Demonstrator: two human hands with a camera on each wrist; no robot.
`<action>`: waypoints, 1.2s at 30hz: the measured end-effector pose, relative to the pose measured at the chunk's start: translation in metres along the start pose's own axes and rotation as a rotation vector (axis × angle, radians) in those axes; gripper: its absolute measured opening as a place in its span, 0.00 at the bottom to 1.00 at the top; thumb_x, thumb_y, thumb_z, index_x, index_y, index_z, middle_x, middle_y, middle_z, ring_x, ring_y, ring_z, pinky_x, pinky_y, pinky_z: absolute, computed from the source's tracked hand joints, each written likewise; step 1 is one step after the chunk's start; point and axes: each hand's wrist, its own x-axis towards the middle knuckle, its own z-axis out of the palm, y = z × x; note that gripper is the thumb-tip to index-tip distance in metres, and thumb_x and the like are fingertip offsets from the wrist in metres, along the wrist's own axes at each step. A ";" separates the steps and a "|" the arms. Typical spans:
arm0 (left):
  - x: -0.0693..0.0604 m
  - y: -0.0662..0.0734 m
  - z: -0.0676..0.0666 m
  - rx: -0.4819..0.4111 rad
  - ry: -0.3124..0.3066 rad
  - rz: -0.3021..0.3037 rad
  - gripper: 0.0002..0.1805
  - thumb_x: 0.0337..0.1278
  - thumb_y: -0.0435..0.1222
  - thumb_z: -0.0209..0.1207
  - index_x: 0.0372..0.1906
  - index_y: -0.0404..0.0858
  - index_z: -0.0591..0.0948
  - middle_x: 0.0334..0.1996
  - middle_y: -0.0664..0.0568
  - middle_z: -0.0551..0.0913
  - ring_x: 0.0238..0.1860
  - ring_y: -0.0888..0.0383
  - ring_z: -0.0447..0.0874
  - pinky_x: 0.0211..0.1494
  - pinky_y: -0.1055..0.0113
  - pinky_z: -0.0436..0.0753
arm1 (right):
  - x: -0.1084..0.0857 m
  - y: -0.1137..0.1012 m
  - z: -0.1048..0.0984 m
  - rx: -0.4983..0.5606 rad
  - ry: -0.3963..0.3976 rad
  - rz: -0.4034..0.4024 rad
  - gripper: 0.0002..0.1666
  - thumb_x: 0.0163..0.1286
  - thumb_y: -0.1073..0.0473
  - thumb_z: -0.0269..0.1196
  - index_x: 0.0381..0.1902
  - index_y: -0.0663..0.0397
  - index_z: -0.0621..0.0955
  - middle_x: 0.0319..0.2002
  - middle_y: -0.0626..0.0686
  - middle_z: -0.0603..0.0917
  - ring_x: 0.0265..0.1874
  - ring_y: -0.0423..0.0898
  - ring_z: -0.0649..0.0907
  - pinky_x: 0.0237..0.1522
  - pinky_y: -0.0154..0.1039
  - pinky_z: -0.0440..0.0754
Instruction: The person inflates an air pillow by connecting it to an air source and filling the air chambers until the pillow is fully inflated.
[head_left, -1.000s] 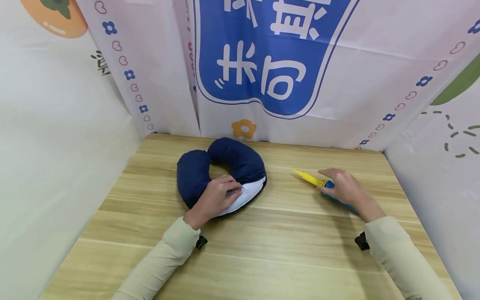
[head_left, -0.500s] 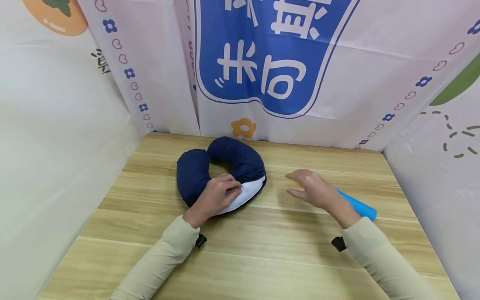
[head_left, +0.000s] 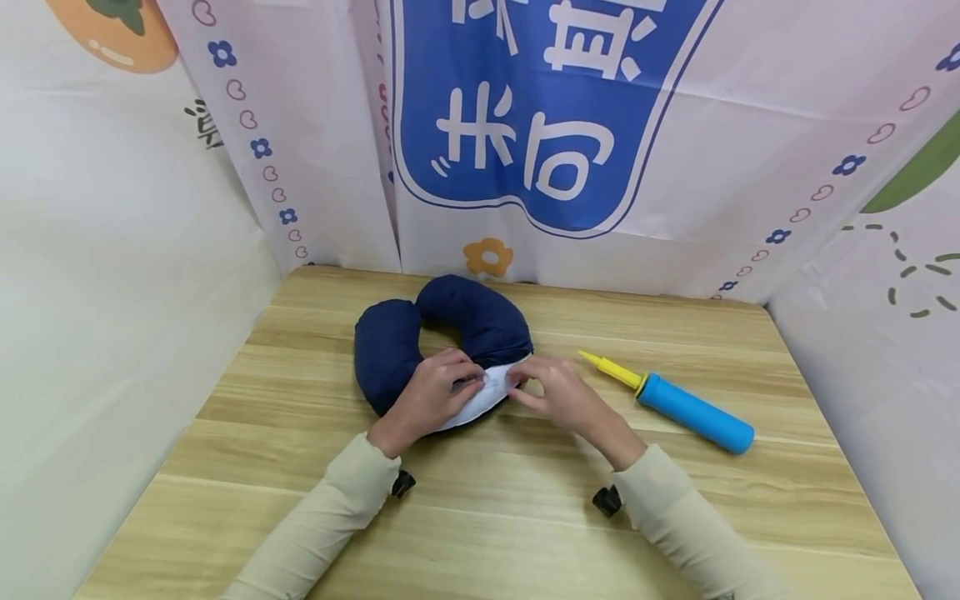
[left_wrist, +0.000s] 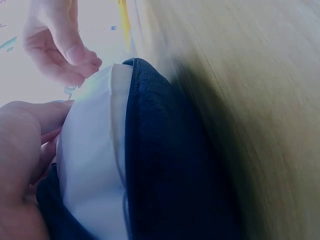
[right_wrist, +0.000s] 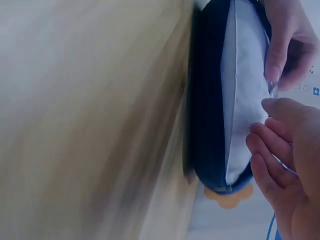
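Note:
A navy U-shaped neck pillow [head_left: 480,321] lies on the table, its cover parted along the near side over a white inflatable inner [head_left: 474,407]. My left hand [head_left: 431,392] is over this opening. Between its thumb and fingertip it pinches a small clear valve [right_wrist: 273,90], best seen in the right wrist view. My right hand [head_left: 566,396] is at the right end of the white part. In the right wrist view its thumb reaches close to the valve, and its loosely bent fingers lie against or just beside the white inner; whether they touch is unclear.
A hand pump [head_left: 697,414] with a blue barrel and yellow nozzle lies right of the pillow, nozzle pointing left. Beneath everything is a wood-grain table [head_left: 480,533]. Printed white cloth [head_left: 330,125] hangs behind it and at both sides.
My right hand has moved left from over the pump to the pillow's white inner, uncovering the pump on the table. My left hand keeps its place at the valve.

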 end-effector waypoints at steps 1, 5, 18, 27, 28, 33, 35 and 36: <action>0.000 0.000 0.000 0.000 0.002 0.002 0.05 0.61 0.32 0.73 0.41 0.37 0.91 0.36 0.50 0.88 0.39 0.57 0.86 0.44 0.64 0.89 | 0.001 -0.001 0.003 0.019 0.006 0.001 0.08 0.68 0.65 0.74 0.44 0.60 0.88 0.38 0.54 0.91 0.39 0.50 0.90 0.43 0.48 0.91; -0.001 0.000 0.001 0.000 0.004 0.012 0.05 0.61 0.31 0.74 0.41 0.37 0.91 0.36 0.50 0.88 0.39 0.57 0.86 0.44 0.64 0.89 | 0.003 -0.006 0.011 0.073 0.028 0.030 0.05 0.68 0.66 0.73 0.41 0.59 0.89 0.37 0.53 0.90 0.36 0.47 0.89 0.40 0.47 0.91; -0.001 0.002 -0.002 0.011 -0.021 0.010 0.05 0.62 0.31 0.73 0.42 0.37 0.91 0.37 0.51 0.89 0.40 0.56 0.86 0.46 0.63 0.88 | 0.011 -0.016 0.006 0.157 -0.048 0.147 0.04 0.73 0.64 0.70 0.43 0.57 0.89 0.39 0.51 0.91 0.37 0.42 0.89 0.42 0.45 0.91; -0.002 0.002 -0.002 0.023 -0.032 0.006 0.04 0.63 0.31 0.72 0.41 0.37 0.91 0.38 0.50 0.89 0.41 0.56 0.86 0.47 0.62 0.88 | 0.018 -0.014 0.000 0.266 -0.147 0.202 0.04 0.74 0.63 0.69 0.44 0.55 0.89 0.40 0.50 0.92 0.39 0.40 0.88 0.46 0.37 0.89; -0.002 0.002 -0.001 0.028 -0.031 0.008 0.04 0.63 0.31 0.72 0.41 0.37 0.91 0.38 0.50 0.89 0.41 0.56 0.86 0.46 0.63 0.88 | 0.019 -0.013 0.000 0.264 -0.141 0.198 0.04 0.74 0.63 0.69 0.43 0.55 0.89 0.39 0.50 0.92 0.38 0.39 0.88 0.45 0.35 0.88; -0.002 0.003 -0.001 0.048 -0.029 0.017 0.03 0.64 0.31 0.71 0.41 0.38 0.91 0.37 0.51 0.89 0.40 0.57 0.85 0.45 0.63 0.88 | 0.021 -0.015 0.002 0.258 -0.116 0.205 0.03 0.73 0.62 0.70 0.41 0.53 0.90 0.38 0.49 0.92 0.36 0.37 0.87 0.41 0.33 0.88; -0.002 0.003 -0.001 0.055 -0.031 0.015 0.03 0.64 0.31 0.71 0.41 0.38 0.91 0.37 0.51 0.89 0.40 0.57 0.85 0.45 0.63 0.87 | 0.022 -0.017 0.003 0.257 -0.110 0.221 0.03 0.73 0.61 0.70 0.40 0.53 0.90 0.37 0.49 0.92 0.35 0.37 0.87 0.40 0.32 0.87; -0.002 0.004 -0.001 0.058 -0.031 0.014 0.03 0.64 0.30 0.71 0.41 0.38 0.91 0.37 0.51 0.89 0.40 0.56 0.85 0.45 0.63 0.87 | 0.022 -0.018 0.003 0.257 -0.105 0.227 0.03 0.73 0.61 0.70 0.40 0.53 0.90 0.37 0.49 0.92 0.35 0.36 0.86 0.40 0.32 0.87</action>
